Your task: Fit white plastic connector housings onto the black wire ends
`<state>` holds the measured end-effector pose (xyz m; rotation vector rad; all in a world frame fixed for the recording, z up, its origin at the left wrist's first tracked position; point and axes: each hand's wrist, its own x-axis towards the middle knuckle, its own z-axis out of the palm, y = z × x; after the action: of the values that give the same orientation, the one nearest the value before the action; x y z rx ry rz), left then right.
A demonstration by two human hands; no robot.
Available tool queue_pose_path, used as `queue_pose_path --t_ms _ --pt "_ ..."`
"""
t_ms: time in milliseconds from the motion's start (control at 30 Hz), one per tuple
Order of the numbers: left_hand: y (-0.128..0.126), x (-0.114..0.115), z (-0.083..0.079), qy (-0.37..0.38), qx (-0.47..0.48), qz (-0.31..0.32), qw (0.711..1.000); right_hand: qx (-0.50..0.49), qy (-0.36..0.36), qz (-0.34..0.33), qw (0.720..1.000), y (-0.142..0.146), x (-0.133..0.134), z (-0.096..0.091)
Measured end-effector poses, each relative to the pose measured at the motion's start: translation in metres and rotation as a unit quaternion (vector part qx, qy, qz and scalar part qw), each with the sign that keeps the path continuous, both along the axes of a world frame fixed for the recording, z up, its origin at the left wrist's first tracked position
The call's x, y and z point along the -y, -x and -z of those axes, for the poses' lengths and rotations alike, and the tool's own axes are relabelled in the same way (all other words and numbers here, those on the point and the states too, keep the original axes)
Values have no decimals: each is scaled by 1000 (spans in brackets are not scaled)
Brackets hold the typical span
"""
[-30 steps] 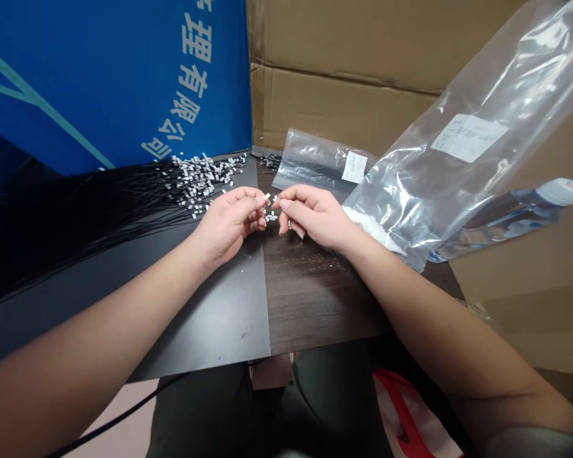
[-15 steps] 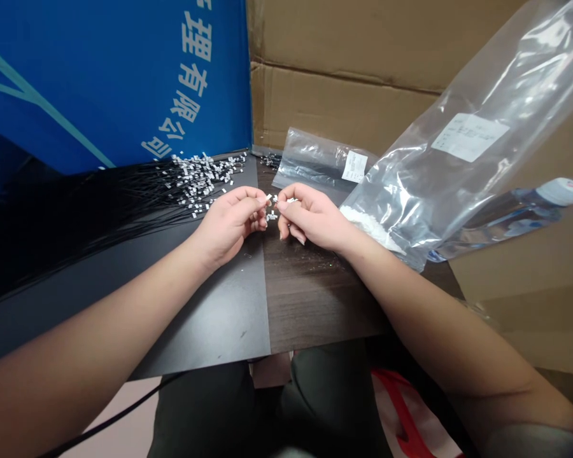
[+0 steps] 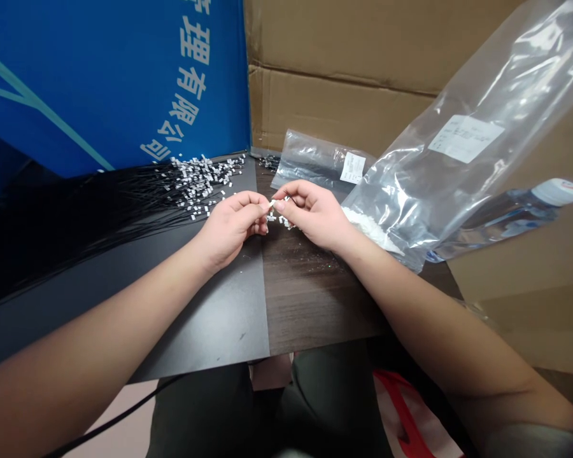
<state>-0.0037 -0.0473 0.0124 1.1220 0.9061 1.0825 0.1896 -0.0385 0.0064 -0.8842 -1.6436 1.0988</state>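
Observation:
My left hand (image 3: 236, 226) is closed in a pinch on a small white plastic connector (image 3: 272, 203), which shows between thumb and fingertip. Facing it, my right hand (image 3: 310, 213) is also pinched shut, its fingertips touching or nearly touching the same piece; what it grips is too small to make out. Loose white connectors (image 3: 284, 221) lie on the brown tabletop just beneath the fingertips. Left of my hands, a big bundle of black cables (image 3: 86, 219) ends in a cluster of white connectors (image 3: 203, 178).
A large clear plastic bag (image 3: 520, 89) holding white pieces (image 3: 370, 229) leans at the right, beside a lying water bottle (image 3: 496, 226). Behind my hands is a smaller labelled bag (image 3: 310, 159). A blue panel (image 3: 109, 70) and cardboard (image 3: 344, 44) wall the back.
My hands have come together; the gap between their fingertips has closed around the connector. My right fingers have curled in, leaving more loose connectors visible below.

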Motion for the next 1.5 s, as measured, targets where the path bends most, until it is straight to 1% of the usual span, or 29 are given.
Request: queue_pose_path --t_ms 133,300,500,700,833,1267,1500 --pt "0 1 0 10 6 14 1000 9 -13 -5 1000 0 0 0" --pt "1 0 1 11 1 17 1000 22 -16 -7 1000 -2 0 -2" --pt "2 -2 1 21 -5 27 999 43 -38 -8 998 -5 -1 -2" --pt "4 -1 1 -14 -36 33 999 52 -56 -5 997 -8 -1 -4" --pt "4 0 3 -24 -48 31 998 57 -54 -4 997 -8 -2 -3" --pt "5 -2 3 -18 -43 38 998 56 -63 -3 996 -8 -2 -1" --pt "4 -1 2 -33 -50 43 997 54 -47 -3 997 -6 -1 -1"
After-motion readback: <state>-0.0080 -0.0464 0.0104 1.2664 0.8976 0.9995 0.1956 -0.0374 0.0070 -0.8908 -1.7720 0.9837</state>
